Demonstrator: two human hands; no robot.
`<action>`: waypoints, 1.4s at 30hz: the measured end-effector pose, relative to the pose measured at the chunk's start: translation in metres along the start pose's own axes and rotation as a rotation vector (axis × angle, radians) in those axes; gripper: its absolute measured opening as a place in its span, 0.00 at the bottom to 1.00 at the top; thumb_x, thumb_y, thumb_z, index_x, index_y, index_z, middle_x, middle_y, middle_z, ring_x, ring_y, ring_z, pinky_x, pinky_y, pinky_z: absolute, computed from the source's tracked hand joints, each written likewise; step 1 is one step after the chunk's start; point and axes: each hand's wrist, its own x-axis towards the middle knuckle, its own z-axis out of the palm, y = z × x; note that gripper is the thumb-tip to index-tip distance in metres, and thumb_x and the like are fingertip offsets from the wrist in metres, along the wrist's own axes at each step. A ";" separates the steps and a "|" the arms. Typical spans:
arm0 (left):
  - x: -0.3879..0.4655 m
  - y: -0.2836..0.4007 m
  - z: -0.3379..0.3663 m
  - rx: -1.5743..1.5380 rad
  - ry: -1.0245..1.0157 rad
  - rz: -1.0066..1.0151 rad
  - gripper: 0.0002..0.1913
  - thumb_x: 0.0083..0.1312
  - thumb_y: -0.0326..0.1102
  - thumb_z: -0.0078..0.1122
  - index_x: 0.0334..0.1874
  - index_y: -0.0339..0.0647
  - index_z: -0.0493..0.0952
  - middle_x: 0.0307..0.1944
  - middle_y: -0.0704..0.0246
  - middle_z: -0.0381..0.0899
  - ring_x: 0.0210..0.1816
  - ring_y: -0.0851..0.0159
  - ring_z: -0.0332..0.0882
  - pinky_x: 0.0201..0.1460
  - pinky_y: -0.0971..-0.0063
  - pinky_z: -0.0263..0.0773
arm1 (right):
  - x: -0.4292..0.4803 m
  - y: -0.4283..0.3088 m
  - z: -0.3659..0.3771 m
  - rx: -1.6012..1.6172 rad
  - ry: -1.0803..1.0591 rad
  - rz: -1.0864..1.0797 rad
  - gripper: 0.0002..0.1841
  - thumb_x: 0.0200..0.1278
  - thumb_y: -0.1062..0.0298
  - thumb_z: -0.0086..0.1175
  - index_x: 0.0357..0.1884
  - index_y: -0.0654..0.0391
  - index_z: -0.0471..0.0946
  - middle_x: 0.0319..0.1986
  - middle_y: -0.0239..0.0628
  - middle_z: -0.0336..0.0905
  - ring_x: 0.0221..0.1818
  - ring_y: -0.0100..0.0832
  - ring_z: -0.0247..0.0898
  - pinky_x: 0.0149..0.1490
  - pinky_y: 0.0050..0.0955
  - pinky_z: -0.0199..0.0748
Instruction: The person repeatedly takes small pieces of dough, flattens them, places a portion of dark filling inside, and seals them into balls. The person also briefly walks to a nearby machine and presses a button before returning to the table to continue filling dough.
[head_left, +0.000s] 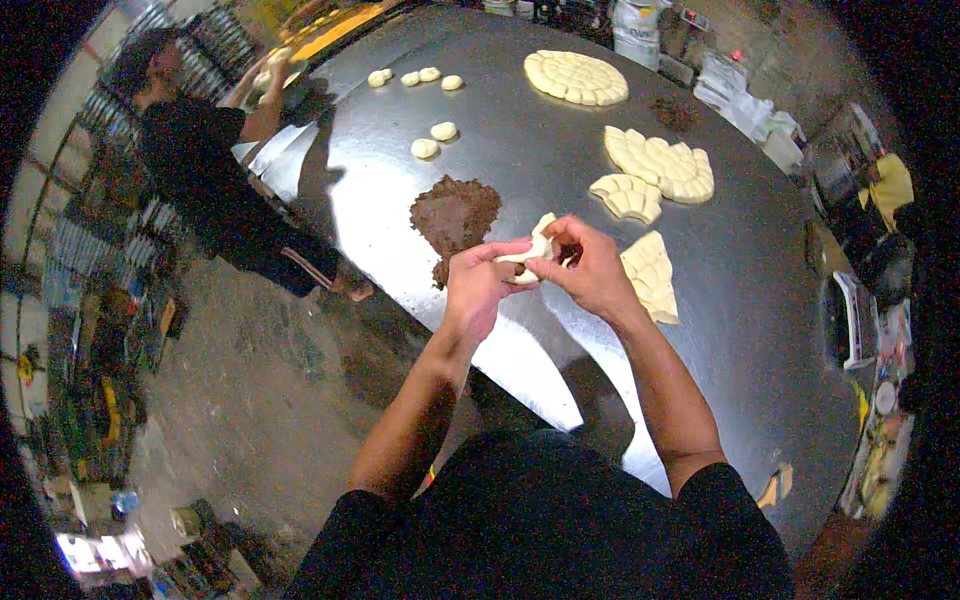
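Both my hands hold one piece of pale dough (538, 250) above the metal table (720, 300). My left hand (480, 281) grips its left side; the fingers and thumb of my right hand (589, 262) pinch its right side. A little brown filling seems to show between the hands. Just behind my left hand lies a heap of crumbly brown filling (454, 217). Beyond it sit two dough balls, one of them (424, 148) nearer to me. A wedge of scored dough (651, 277) lies beside my right hand.
Scored dough portions (664, 169) and a round scored dough slab (576, 77) lie farther back. Several small dough balls (451, 82) are at the back left. A co-worker (202, 150) stands at the left, handling dough. White bags (742, 105) line the far right edge.
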 end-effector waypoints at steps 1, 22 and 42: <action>0.000 0.001 0.006 -0.011 -0.051 -0.021 0.18 0.68 0.25 0.55 0.59 0.28 0.74 0.54 0.56 0.79 0.51 0.60 0.81 0.54 0.64 0.79 | -0.006 -0.004 -0.003 -0.026 0.081 -0.033 0.13 0.49 0.70 0.66 0.36 0.61 0.77 0.29 0.41 0.76 0.30 0.36 0.75 0.35 0.33 0.72; -0.055 0.013 0.118 -0.166 0.056 0.195 0.22 0.73 0.27 0.49 0.68 0.31 0.66 0.53 0.61 0.79 0.48 0.63 0.80 0.51 0.71 0.75 | -0.094 -0.060 -0.047 -0.358 0.575 -0.575 0.13 0.43 0.79 0.65 0.33 0.58 0.77 0.31 0.39 0.75 0.36 0.43 0.74 0.43 0.34 0.73; -0.063 0.013 0.157 0.317 -0.167 0.381 0.17 0.77 0.41 0.50 0.49 0.33 0.80 0.38 0.71 0.83 0.37 0.78 0.77 0.41 0.83 0.71 | -0.098 -0.067 -0.085 -0.419 0.567 -0.619 0.15 0.42 0.79 0.65 0.35 0.57 0.75 0.26 0.36 0.72 0.27 0.35 0.72 0.32 0.31 0.70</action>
